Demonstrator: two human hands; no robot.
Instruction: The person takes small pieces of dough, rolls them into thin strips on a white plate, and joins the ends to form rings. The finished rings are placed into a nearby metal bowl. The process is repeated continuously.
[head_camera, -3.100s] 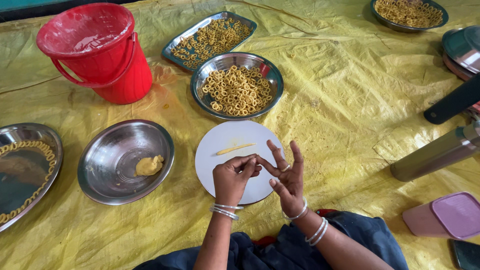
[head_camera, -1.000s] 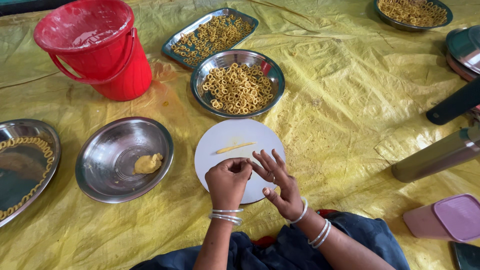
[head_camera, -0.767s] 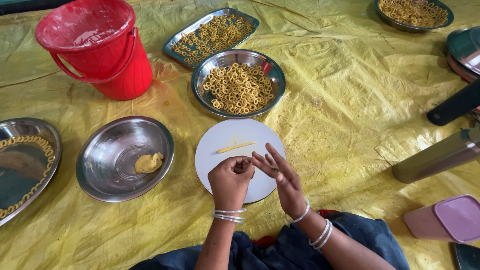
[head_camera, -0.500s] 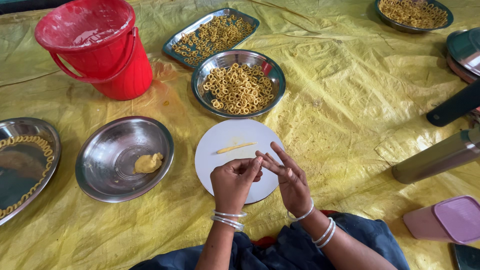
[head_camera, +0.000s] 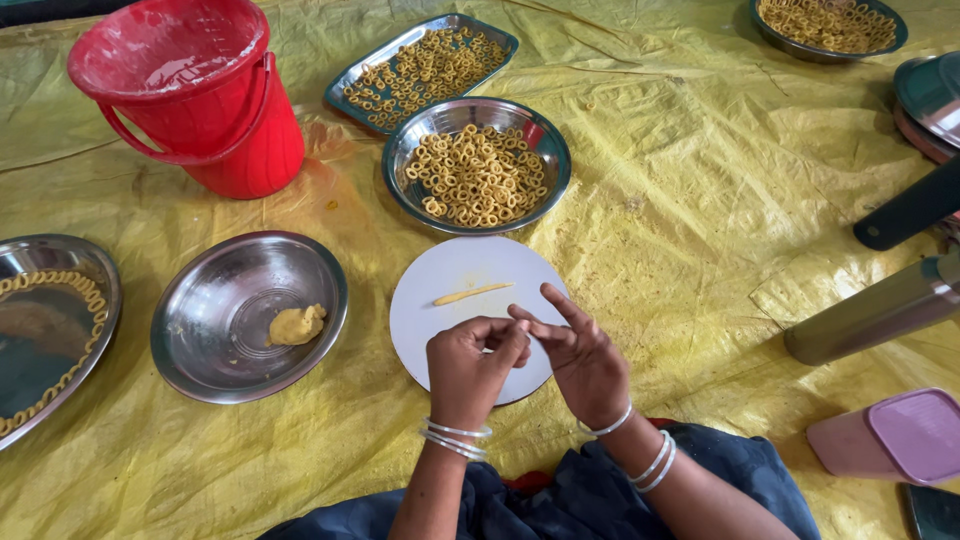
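Both hands meet over the near edge of the white round plate (head_camera: 440, 300). Left hand (head_camera: 468, 368) has its grip curled narrow, fingertips pressed against those of the right hand (head_camera: 580, 358), whose fingers are partly extended; whether anything is pinched between them cannot be told. One thin dough strip (head_camera: 472, 294) lies on the plate, apart from the hands. Steel bowl (head_camera: 215, 365) with a dough lump (head_camera: 296, 325) sits left; a bowl of dough rings (head_camera: 478, 176) lies beyond the plate.
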